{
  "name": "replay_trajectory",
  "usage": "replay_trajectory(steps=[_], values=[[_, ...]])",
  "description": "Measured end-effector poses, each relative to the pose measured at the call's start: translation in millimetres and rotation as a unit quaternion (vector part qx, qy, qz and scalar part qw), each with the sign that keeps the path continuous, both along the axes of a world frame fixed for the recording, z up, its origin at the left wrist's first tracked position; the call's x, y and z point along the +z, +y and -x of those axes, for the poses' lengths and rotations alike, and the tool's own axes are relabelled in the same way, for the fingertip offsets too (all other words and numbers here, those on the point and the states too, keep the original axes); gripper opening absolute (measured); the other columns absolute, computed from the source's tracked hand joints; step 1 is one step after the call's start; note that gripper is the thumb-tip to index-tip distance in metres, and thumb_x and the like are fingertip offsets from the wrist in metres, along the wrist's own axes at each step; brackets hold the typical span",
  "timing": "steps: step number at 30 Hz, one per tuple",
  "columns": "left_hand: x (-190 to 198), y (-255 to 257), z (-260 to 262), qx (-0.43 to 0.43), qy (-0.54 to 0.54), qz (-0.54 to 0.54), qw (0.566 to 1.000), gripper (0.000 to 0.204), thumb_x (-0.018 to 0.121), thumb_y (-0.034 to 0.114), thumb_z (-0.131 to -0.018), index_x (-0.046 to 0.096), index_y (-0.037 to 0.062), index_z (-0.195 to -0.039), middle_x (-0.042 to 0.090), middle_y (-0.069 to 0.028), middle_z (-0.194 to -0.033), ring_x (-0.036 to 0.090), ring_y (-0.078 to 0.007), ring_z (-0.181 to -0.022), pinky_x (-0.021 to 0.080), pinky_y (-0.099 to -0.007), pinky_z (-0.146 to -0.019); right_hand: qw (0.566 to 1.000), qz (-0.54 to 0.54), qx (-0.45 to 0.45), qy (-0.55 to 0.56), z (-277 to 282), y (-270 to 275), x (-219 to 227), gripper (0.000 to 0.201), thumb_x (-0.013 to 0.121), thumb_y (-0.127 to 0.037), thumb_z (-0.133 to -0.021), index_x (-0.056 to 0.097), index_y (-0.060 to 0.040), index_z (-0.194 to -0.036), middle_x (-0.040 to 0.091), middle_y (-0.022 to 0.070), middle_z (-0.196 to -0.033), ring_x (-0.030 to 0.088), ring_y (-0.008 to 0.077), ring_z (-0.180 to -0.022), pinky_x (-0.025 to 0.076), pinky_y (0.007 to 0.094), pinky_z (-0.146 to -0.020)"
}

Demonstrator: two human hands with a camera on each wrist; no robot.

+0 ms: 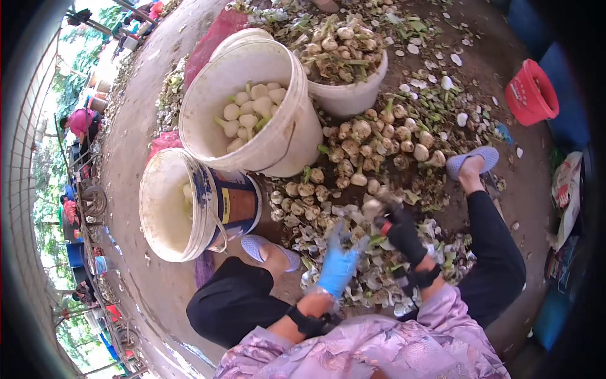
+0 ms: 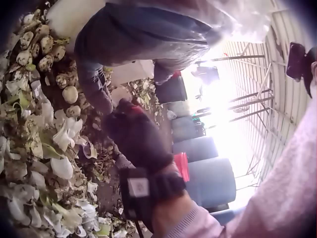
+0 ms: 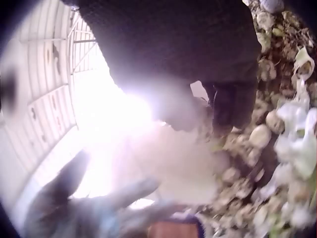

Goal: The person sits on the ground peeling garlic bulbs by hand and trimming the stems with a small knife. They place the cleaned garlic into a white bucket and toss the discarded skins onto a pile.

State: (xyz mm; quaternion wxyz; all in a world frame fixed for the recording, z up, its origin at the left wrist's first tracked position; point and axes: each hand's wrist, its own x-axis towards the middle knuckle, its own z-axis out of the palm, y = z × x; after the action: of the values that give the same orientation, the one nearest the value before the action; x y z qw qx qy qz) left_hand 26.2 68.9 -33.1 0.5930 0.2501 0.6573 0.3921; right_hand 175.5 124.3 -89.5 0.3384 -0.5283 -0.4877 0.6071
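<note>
1. Head view: your right hand [image 1: 399, 232], in a black glove, has its fingers curled and seems to grip a pale bulb [image 1: 372, 207] just above the peelings [image 1: 379, 278] between your knees. Motion blur hides the exact hold. Your left hand [image 1: 338, 265], in a blue glove, is beside it with straight fingers and holds nothing. Since the bulb is probably wet, it could slip and roll into the unpeeled pile [image 1: 372, 145]. If there is a blade (I cannot make one out), the left hand sits close to it.

2. Left wrist view: the right hand [image 2: 136, 136] is curled, with something red at its top, and the view does not show what it holds. The peelings [image 2: 59, 148] lie thick on the ground by your foot, so a shifted foot could skid.

3. Right wrist view: glare washes out the middle. The left hand's fingers [image 3: 64, 183] are spread and empty.

4. Ground and room: it is bare, dirty ground in the open. A white bucket [image 1: 290, 136] of peeled bulbs leans near a blue-labelled bucket [image 1: 237, 202], and a red basket [image 1: 530, 91] sits well apart. There is a metal fence, and blue barrels [image 2: 210, 181] stand behind you.
</note>
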Motion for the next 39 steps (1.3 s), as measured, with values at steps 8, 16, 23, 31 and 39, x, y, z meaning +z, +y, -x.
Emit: replay_trajectory(steps=[8, 16, 23, 31, 39], values=[[56, -33, 2, -0.066, -0.097, -0.151, 0.982, 0.043, 0.061, -0.003, -0.075, 0.045, 0.0014, -0.116, 0.052, -0.0057, -0.105, 0.052, -0.0118, -0.090, 0.045, -0.0228, -0.078, 0.984, 0.047, -0.033, 0.170, -16, -76, 102, 0.032, 0.056, -0.024, -0.083, 0.051, -0.0031, -0.107, 0.057, 0.0040, -0.091, 0.052, 0.0108, -0.077, 0.044, 0.0251, -0.064], [72, -75, -2, -0.175, 0.130, -0.330, 0.918, 0.054, 0.075, 0.002, -0.062, 0.049, -0.0022, -0.109, 0.056, -0.0105, -0.101, 0.055, -0.0137, -0.088, 0.047, -0.0247, -0.076, 0.972, -0.218, 0.051, -0.075, -6, -102, 135, 0.024, 0.058, -0.022, -0.079, 0.056, 0.0010, -0.080, 0.056, 0.0122, -0.062, 0.056, 0.0219, -0.058, 0.042, 0.0331, -0.055], [93, -86, 16, -0.143, -0.154, -0.084, 0.974, 0.049, 0.069, -0.003, -0.066, 0.047, -0.0015, -0.109, 0.056, -0.0125, -0.101, 0.057, -0.0137, -0.086, 0.048, -0.0211, -0.073, 0.985, -0.071, 0.115, 0.112, -11, -113, 131, 0.023, 0.058, -0.021, -0.079, 0.056, 0.0009, -0.082, 0.055, 0.0084, -0.064, 0.055, 0.0171, -0.060, 0.042, 0.0312, -0.055], [73, -83, 23, -0.068, -0.164, -0.175, 0.968, 0.035, 0.061, 0.014, -0.077, 0.048, -0.0008, -0.106, 0.054, -0.0108, -0.094, 0.056, -0.0151, -0.078, 0.048, -0.0250, -0.070, 0.973, -0.007, 0.098, 0.207, -8, -110, 138, 0.015, 0.056, -0.014, -0.080, 0.056, -0.0013, -0.087, 0.056, 0.0011, -0.070, 0.052, 0.0088, -0.064, 0.042, 0.0240, -0.057], [45, -69, 32, -0.024, -0.108, -0.036, 0.993, 0.045, 0.041, 0.042, -0.088, 0.048, 0.0013, -0.106, 0.059, -0.0097, -0.088, 0.058, -0.0147, -0.064, 0.048, -0.0239, -0.053, 0.955, -0.280, 0.096, 0.026, -7, -120, 99, 0.013, 0.061, 0.000, -0.069, 0.058, -0.0012, -0.081, 0.056, 0.0081, -0.071, 0.056, 0.0229, -0.064, 0.047, 0.0319, -0.061]])
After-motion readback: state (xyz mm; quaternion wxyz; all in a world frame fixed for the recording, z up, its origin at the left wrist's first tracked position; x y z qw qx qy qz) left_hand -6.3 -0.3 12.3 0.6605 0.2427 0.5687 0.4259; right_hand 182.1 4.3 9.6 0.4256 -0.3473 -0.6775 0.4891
